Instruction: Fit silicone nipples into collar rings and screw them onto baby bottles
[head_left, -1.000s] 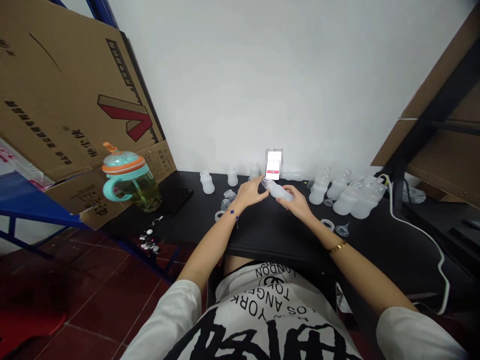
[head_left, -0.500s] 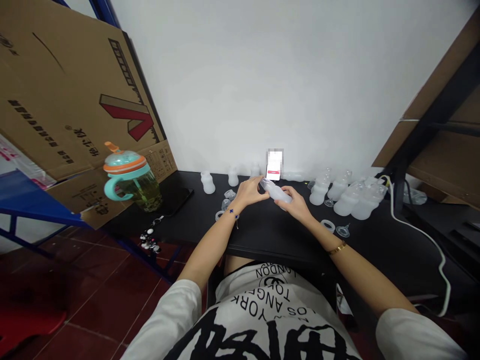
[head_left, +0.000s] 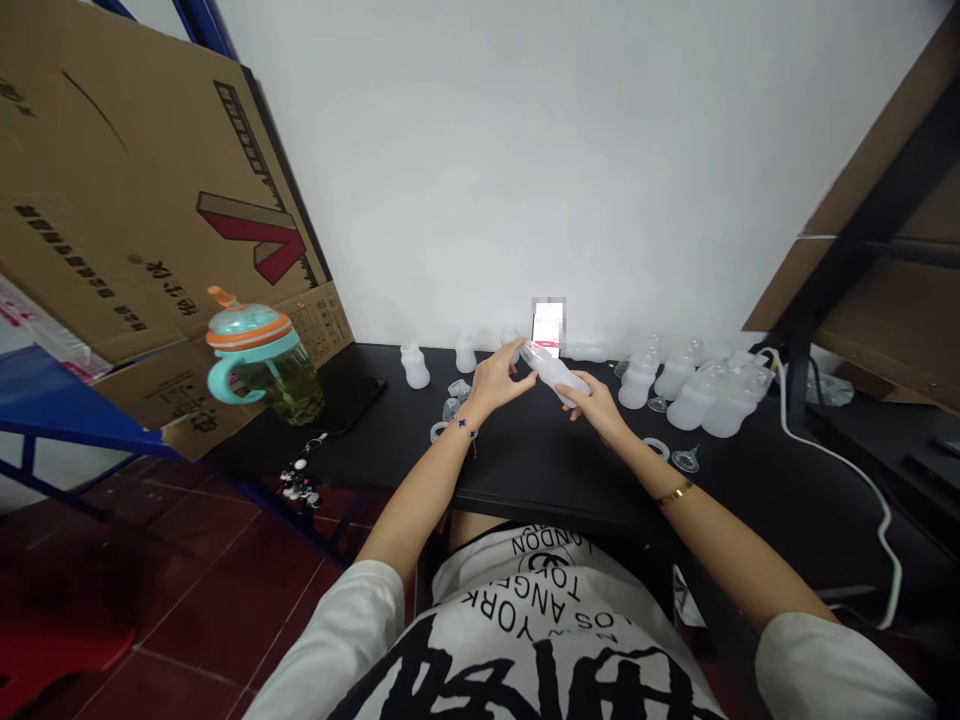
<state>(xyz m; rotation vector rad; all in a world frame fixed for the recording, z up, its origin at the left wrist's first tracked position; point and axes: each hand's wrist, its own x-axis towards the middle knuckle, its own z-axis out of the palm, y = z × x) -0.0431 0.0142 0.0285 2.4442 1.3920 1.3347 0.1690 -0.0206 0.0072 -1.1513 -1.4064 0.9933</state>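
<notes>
Both my hands hold one translucent white bottle (head_left: 556, 373) tilted above the black table (head_left: 525, 460). My right hand (head_left: 592, 402) grips the bottle's body from below. My left hand (head_left: 496, 380) pinches the bottle's upper end with closed fingers. More white bottles (head_left: 694, 395) stand in a group to the right, and a few (head_left: 414, 365) stand at the back left. Loose rings and clear teats (head_left: 671, 455) lie near my right wrist, and others (head_left: 450, 405) lie by my left wrist.
A phone (head_left: 547, 330) leans on the wall behind the bottle. A teal and orange sippy cup (head_left: 259, 355) sits at the left by cardboard boxes (head_left: 135, 190). A white cable (head_left: 847, 460) runs along the right. Small beads (head_left: 298, 480) lie at the table's left edge.
Both hands have lifted the bottle slightly up and away from me, toward the phone; the bottle's tilt has steepened a little.
</notes>
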